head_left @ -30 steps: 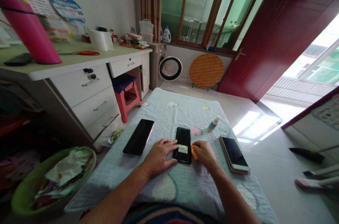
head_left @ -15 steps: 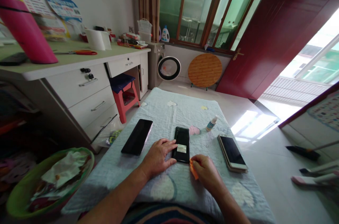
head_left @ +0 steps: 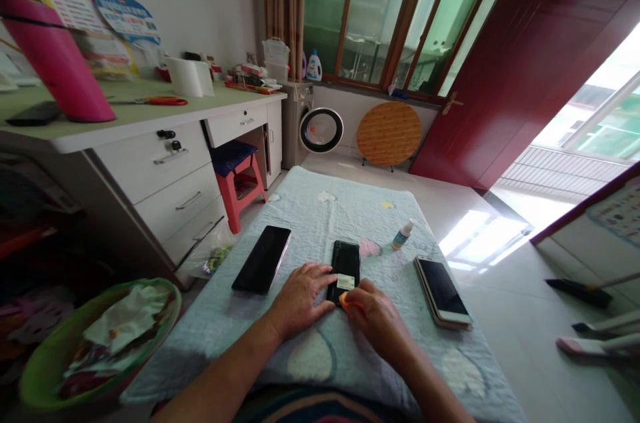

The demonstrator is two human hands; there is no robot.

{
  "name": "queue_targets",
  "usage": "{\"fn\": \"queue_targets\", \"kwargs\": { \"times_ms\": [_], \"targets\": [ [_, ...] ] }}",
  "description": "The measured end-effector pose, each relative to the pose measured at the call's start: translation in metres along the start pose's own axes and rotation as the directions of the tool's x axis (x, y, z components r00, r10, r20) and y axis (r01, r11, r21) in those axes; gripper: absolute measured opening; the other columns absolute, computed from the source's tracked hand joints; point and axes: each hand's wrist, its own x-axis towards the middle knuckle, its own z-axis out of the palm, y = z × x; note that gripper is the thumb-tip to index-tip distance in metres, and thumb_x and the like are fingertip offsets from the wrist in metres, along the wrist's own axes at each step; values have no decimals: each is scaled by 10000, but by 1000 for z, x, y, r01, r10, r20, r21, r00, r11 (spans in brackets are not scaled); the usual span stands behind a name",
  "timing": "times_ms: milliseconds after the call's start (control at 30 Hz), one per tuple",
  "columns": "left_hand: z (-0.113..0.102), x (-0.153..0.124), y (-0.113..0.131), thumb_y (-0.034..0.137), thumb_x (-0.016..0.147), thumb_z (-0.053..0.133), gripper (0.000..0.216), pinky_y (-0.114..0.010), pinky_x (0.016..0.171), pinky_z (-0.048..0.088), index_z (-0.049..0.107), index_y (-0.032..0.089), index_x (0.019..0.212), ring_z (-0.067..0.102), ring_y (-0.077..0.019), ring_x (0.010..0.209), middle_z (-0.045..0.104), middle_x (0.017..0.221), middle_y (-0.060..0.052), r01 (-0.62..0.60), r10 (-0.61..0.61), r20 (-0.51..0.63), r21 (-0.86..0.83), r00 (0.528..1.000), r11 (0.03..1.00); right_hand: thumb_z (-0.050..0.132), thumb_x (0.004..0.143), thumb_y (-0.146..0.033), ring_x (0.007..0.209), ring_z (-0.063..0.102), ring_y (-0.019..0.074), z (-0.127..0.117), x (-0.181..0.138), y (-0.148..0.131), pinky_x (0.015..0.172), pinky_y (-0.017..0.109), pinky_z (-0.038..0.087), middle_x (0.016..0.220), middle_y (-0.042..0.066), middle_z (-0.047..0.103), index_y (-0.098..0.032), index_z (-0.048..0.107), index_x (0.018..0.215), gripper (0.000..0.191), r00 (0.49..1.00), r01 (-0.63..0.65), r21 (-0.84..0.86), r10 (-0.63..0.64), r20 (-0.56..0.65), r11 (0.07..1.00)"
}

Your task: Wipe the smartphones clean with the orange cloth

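Note:
A black phone (head_left: 346,261) lies in the middle of a pale blue quilted mat (head_left: 320,216), with a small white label on its glass. My left hand (head_left: 300,296) rests flat on the mat, fingers spread, its fingertips against the phone's left edge. My right hand (head_left: 373,316) is closed on a small orange piece (head_left: 343,298) and covers the phone's near end. A second black phone (head_left: 261,257) lies to the left. A white and gold phone (head_left: 443,289) lies to the right.
A small spray bottle (head_left: 403,234) and a pink pad (head_left: 370,247) sit beyond the middle phone. A green basin (head_left: 35,369) with crumpled paper stands at the left, by a white desk (head_left: 150,163) and a red stool (head_left: 240,179).
My right hand with the orange piece went from the phone's right side down to its near right corner, then left onto the phone's near end. My left hand has stayed in place.

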Motion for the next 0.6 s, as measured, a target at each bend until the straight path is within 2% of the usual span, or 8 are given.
{"fn": "queue_targets", "kwargs": {
  "times_ms": [133,333,467,600],
  "targets": [
    [-4,0,2,411,811,704,525,-483,1098,297,569,304,1307,432,-304,1286,532,1390,-48,1,0,23,-17,1000,1000,502,912,-208,699,531,100,-2,21,16,644,200,354,822,4,543,-195,675,789,213,999,-40,-126,35,-42,991],
    [-7,0,5,414,815,695,531,-466,1089,299,559,310,1317,446,-292,1268,542,1380,-41,-3,4,20,-53,1000,999,529,923,-264,768,552,123,-12,71,41,679,210,360,867,29,579,-178,683,841,195,985,-130,-247,96,-145,960],
    [-8,0,4,408,802,706,542,-462,1086,299,558,321,1317,454,-294,1250,550,1366,-32,2,-1,24,-52,1000,999,509,927,-244,803,566,131,-16,100,41,702,222,362,905,47,603,-175,699,905,203,982,-173,-311,139,-128,935],
    [-8,0,4,406,798,712,545,-464,1084,302,551,319,1311,457,-299,1241,556,1352,-30,3,-2,19,-58,1000,998,497,926,-243,808,569,133,-13,114,31,691,234,351,922,47,608,-191,717,894,228,984,-172,-325,146,-102,930]
  ]
}}
